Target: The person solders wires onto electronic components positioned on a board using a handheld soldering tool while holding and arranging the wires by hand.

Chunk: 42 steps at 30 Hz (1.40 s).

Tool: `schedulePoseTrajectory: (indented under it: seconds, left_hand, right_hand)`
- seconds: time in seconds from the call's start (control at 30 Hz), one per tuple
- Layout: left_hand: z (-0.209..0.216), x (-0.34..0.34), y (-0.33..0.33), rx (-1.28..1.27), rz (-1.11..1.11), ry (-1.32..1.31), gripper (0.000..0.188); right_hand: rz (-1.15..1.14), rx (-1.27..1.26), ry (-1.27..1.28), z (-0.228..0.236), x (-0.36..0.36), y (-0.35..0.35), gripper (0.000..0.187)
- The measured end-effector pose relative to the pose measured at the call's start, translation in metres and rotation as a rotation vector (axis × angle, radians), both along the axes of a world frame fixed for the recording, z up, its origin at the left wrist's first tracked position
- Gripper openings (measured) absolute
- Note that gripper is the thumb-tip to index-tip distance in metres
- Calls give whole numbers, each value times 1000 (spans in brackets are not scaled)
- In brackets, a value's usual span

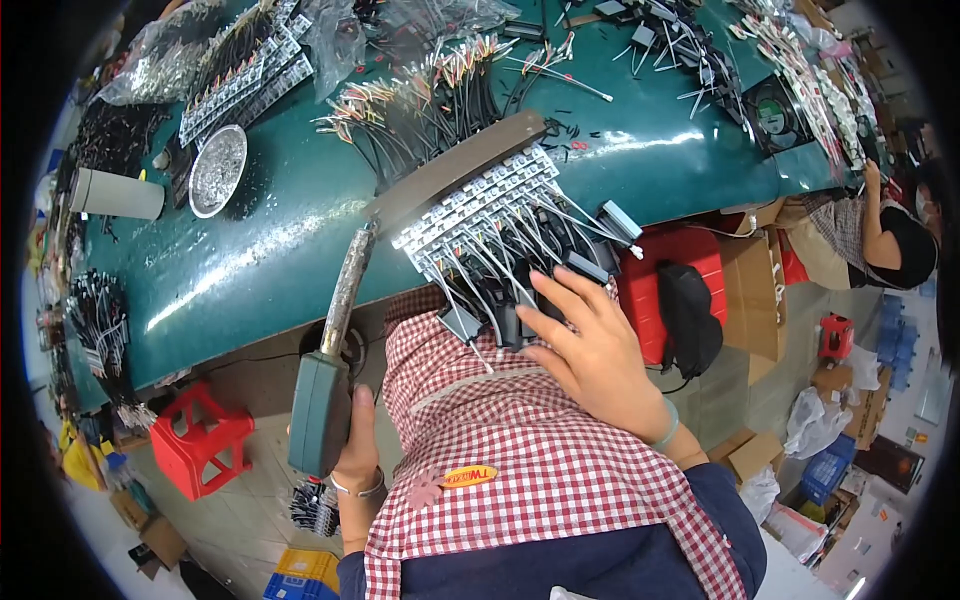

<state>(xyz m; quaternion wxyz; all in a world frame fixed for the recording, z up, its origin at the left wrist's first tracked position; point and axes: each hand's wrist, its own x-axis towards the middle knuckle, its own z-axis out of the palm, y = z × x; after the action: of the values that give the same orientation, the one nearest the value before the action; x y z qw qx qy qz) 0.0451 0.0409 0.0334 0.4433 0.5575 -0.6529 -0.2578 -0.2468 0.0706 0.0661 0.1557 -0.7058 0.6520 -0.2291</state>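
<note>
In the head view, our left hand (355, 445) has its fingers clamped on the green handle of a soldering tool (320, 412), whose metal barrel points up to just beside the left end of a brown bar (458, 166). Our right hand (600, 365) has its fingers spread apart over the dark blocks (586, 266) and pale wires that trail from the rows of small boards (478, 208); we cannot tell which fingertips touch them. The boards lie along the bar near the front of the counter (260, 265), with the blocks reaching past its edge toward our checked apron (540, 455). Among containers, we see a round metal bowl (206, 213) with grey, speckled matter inside, and left of it a pale cylinder (120, 194), its inside hidden from us. A clear plastic bag (150, 75) at the upper left covers bundled wires. The counter's near edge slants up from lower left to right. We have a broad bare stretch of green top between the bowl and that edge, left of the bar, and a narrower shiny strip right of the boards; behind the bar, upright wire bundles (430, 90) crowd the space.
</note>
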Motion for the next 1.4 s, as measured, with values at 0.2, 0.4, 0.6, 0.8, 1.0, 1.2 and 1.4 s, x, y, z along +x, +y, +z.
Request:
schedulePoseTrajectory:
  seconds: [0.2,0.4,0.6,0.8,1.0,1.2,1.4]
  left_hand:
    - [8,-24,-3,11,29,79,43]
    - [9,-34,-26,-83,22,128,42]
    - [3,-45,-66,-59,-1,188,42]
    - [6,-65,-84,-87,21,273,42]
    - [21,-66,-95,48,172,393,40]
    - [23,-56,-116,102,218,514,45]
    - [30,-75,-137,105,239,504,46]
  right_hand:
    - [-244,-256,171,-2,-40,-34,40]
    - [-70,26,38,16,-44,-9,38]
    - [35,26,-339,33,-107,-43,22]
    - [-217,-311,4,-20,-143,-180,19]
    - [-148,-295,328,-44,-171,-211,14]
    - [-430,-237,430,-32,-227,-202,18]
    - [-96,-418,73,-26,-159,-285,25]
